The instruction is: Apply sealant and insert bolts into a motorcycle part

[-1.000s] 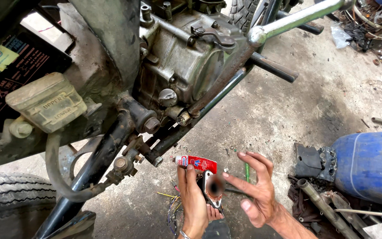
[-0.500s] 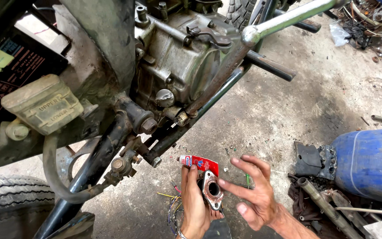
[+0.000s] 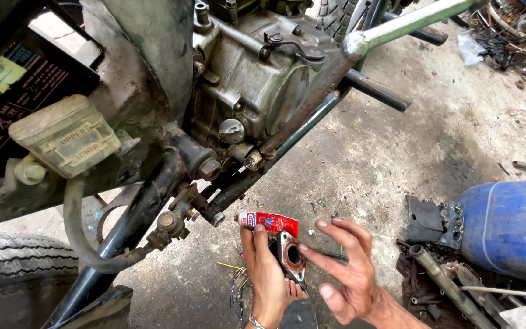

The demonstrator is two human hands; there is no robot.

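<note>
My left hand (image 3: pixel 266 268) grips a small red tube (image 3: pixel 269 221) with a white cap and, under it, a metal flange part (image 3: pixel 291 256) with a round hole. My right hand (image 3: pixel 343 274) is spread, with its index fingertip touching the flange's rim; the other fingers are apart and hold nothing. Both hands are low in the head view, just below a greasy motorcycle engine (image 3: pixel 257 79) and frame.
A yellowed fluid reservoir (image 3: pixel 65 135) and black hose hang at left above a tyre (image 3: pixel 13 280). A blue tank (image 3: pixel 506 225), a metal pipe (image 3: pixel 445 283) and scrap parts lie at right on the concrete floor. Loose coloured wires (image 3: pixel 235 286) lie under my hands.
My right index finger has slid along the flange's rim while the left hand kept the tube and flange. The view has shifted slightly.
</note>
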